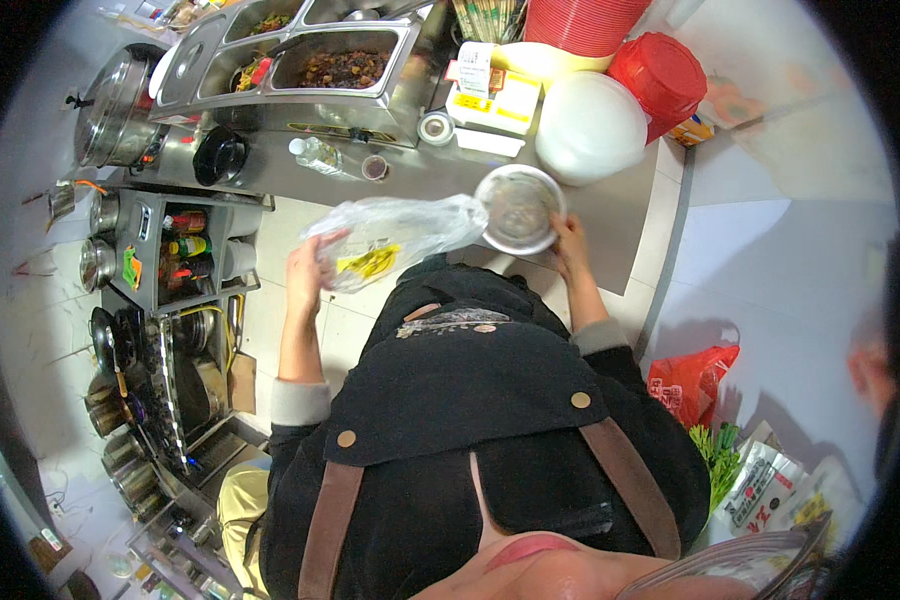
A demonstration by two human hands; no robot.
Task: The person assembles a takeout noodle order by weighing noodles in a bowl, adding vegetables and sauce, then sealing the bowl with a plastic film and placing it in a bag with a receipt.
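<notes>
My left hand (307, 274) grips one end of a clear plastic bag (397, 232) with yellow printing, which stretches out to the right. At its far end the bag's gathered plastic meets the rim of a round white bowl (521, 208). My right hand (571, 246) holds this bowl by its right edge, at the front of the steel counter (450, 169). The inside of the bowl is greyish and blurred, so I cannot tell whether a lid covers it. Beyond the bowl stands a stack of translucent round lids or bowls (591, 127).
Behind are a steel food warmer (390, 112) with filled pans, a clear bottle (315, 156), a small cup (375, 168) and red tubs (658, 79). A grey shelf unit (146, 247) and gas stove (172, 382) stand left. A red bag (694, 382) lies right; part of a person (870, 367) shows there.
</notes>
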